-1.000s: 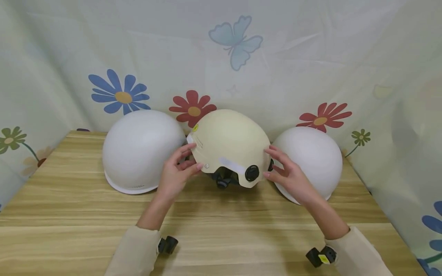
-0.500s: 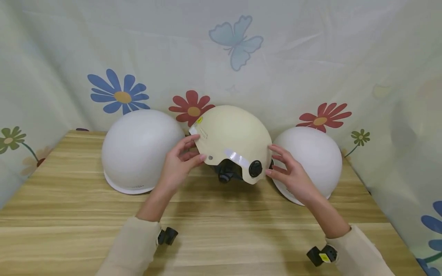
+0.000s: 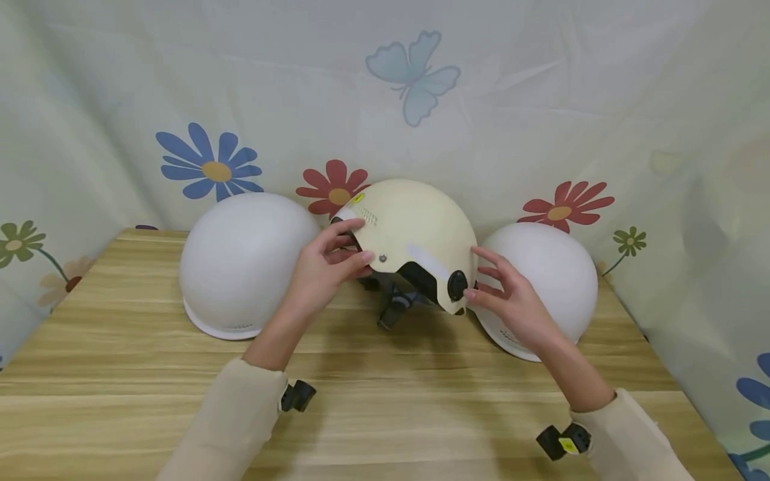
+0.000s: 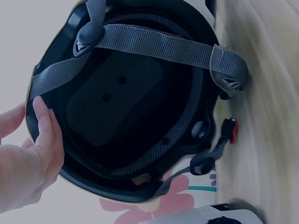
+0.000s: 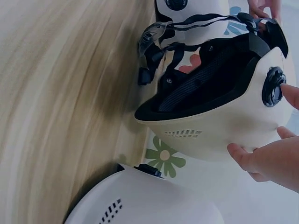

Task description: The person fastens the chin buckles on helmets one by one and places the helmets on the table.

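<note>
A cream helmet point(image 3: 415, 220) is held tilted above the table between both hands, its left side raised. My left hand point(image 3: 325, 267) pinches its left rim, fingers inside the shell in the left wrist view, where the dark padded interior point(image 4: 117, 98) and grey straps point(image 4: 154, 44) show. My right hand point(image 3: 511, 300) holds the right side, thumb at the round black knob point(image 3: 457, 285) and fingertips on the shell. In the right wrist view the helmet point(image 5: 224, 126) shows its vent holes, with the right hand point(image 5: 266, 154) against it and straps hanging below.
A white helmet point(image 3: 246, 260) stands on the wooden table point(image 3: 373, 414) at the left. Another white helmet point(image 3: 541, 280) stands close at the right, partly behind my right hand. A patterned curtain point(image 3: 289, 80) hangs behind the table.
The cream helmet has risen and shifted slightly right, and its left side has tipped up, showing more of the straps beneath. My left hand has moved up and right with it.
</note>
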The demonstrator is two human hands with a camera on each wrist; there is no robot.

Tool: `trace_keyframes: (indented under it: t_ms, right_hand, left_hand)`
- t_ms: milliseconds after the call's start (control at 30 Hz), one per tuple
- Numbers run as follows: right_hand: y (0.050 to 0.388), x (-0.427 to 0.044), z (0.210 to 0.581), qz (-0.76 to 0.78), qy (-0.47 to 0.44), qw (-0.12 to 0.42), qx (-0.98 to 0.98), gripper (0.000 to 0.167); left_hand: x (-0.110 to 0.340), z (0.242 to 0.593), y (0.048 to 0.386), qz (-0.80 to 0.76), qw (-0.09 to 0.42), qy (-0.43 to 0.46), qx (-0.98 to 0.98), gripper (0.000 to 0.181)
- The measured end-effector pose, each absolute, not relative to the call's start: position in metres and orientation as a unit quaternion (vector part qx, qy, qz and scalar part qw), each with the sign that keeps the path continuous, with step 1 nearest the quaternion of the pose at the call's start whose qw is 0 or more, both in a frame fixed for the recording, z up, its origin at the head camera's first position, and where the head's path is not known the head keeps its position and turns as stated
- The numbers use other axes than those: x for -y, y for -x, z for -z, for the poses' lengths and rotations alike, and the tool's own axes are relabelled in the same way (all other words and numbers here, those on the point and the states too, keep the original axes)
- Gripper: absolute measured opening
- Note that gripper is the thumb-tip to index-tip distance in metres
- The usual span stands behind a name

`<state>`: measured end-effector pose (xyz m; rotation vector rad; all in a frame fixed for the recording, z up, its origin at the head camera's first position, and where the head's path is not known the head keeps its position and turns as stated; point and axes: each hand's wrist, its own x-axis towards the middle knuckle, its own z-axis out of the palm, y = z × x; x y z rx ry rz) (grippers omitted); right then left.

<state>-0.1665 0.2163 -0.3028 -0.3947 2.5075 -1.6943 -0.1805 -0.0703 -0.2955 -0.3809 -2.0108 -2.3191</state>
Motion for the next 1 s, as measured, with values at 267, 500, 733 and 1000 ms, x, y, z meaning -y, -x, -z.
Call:
trace_keyframes:
  t_ms: [267,500,733,1000]
  right_hand:
    - [0.166,-0.212,0.293,0.530,0.135,0.014,-0.837,0.064]
    - [0.164,-0.207,0.290,0.511,0.158,-0.024,-0.845,0.063]
    - [0.163,-0.203,0.293,0.484,0.169,-0.047,-0.857,0.063]
    - [0.166,-0.202,0.295,0.470,0.165,-0.063,-0.865,0.056]
  left_hand:
    - [0.059,0.286,0.182,0.751,0.026,0.134,0.646,0.042]
    - [0.048,0.284,0.182,0.742,0.049,0.157,0.649,0.042]
    - [0.044,0.284,0.184,0.735,0.061,0.158,0.657,0.038]
    - [0.045,0.283,0.184,0.730,0.053,0.161,0.662,0.039]
